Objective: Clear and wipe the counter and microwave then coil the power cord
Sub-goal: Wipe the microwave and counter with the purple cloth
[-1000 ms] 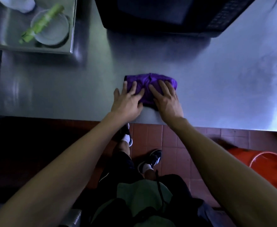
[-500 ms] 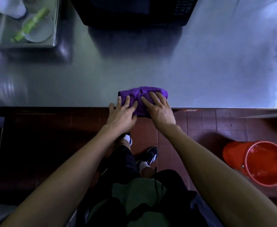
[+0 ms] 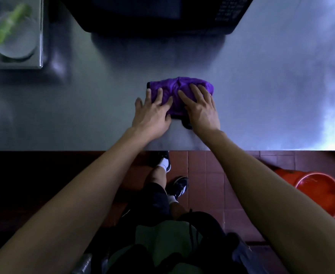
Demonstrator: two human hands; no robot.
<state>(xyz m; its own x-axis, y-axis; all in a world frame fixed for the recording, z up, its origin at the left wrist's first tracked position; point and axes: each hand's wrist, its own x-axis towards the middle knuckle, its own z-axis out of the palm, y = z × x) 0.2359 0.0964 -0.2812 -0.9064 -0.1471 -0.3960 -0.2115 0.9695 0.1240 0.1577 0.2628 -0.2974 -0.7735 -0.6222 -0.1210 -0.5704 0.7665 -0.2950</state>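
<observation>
A bunched purple cloth (image 3: 179,86) lies on the steel counter (image 3: 83,115), a short way in from its front edge. My left hand (image 3: 151,113) presses flat on the cloth's left part, fingers spread. My right hand (image 3: 201,109) presses on its right part the same way. A black microwave (image 3: 162,14) stands at the back of the counter, directly behind the cloth. No power cord shows in the head view.
A steel tray (image 3: 38,64) at the back left holds a white bowl (image 3: 16,42) with a green tool (image 3: 6,28) across it. An orange bucket (image 3: 321,194) stands on the red tiled floor (image 3: 212,175) at the right, below the counter edge.
Both hands pulled the cloth back to the counter's front edge half a second ago; now they have pushed it forward again toward the microwave.
</observation>
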